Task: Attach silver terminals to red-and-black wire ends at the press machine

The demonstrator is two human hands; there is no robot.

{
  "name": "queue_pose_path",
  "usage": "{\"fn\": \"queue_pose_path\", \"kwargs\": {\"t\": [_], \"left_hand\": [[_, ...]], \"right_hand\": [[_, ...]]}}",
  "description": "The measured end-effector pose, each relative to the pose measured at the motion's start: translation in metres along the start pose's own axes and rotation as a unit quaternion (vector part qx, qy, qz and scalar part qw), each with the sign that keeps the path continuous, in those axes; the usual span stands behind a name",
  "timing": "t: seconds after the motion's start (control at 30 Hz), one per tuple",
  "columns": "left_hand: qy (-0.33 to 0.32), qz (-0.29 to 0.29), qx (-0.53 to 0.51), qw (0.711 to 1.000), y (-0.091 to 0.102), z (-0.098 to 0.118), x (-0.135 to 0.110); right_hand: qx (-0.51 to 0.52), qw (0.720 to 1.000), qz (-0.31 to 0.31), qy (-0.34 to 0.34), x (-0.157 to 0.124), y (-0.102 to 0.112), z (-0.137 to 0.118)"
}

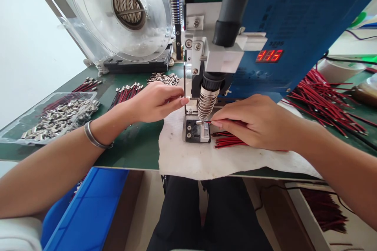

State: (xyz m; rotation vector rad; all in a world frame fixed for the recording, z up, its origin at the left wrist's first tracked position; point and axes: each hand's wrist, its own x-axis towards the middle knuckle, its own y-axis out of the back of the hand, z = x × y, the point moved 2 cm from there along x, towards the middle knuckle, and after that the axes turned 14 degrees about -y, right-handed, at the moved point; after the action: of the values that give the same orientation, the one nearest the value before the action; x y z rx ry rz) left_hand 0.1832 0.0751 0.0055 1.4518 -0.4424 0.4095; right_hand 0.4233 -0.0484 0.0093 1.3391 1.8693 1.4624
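Pinched between the thumb and finger of my right hand [250, 123] is a red-and-black wire, its tip at a small silver connector [201, 122]. That connector lies on a black and white fixture [194, 133], directly below the spring-wrapped tip of a soldering machine [208, 100]. My left hand [160, 102] is to the left of the soldering head, thumb and fingertips pressed together; what they hold, if anything, cannot be made out. Beneath my right hand lies a bundle of red-and-black wires [228, 141] on a white cloth [188, 160].
Left on the green table are a clear tray [8, 135] of metal connectors, wires with connectors attached [126, 93] and a connector pile [163, 78]. A clear solder reel [97, 15] stands behind. Loose red wires [326, 102] lie right, beside the blue machine housing [294, 15].
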Motion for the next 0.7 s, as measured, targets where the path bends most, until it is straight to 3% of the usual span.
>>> {"fn": "queue_pose_path", "kwargs": {"t": [0.7], "left_hand": [[-0.009,0.002,0.007,1.0,0.0004,0.0006,-0.0008]], "right_hand": [[-0.003,1.0,0.001,0.0,0.0004,-0.0014,-0.0003]]}}
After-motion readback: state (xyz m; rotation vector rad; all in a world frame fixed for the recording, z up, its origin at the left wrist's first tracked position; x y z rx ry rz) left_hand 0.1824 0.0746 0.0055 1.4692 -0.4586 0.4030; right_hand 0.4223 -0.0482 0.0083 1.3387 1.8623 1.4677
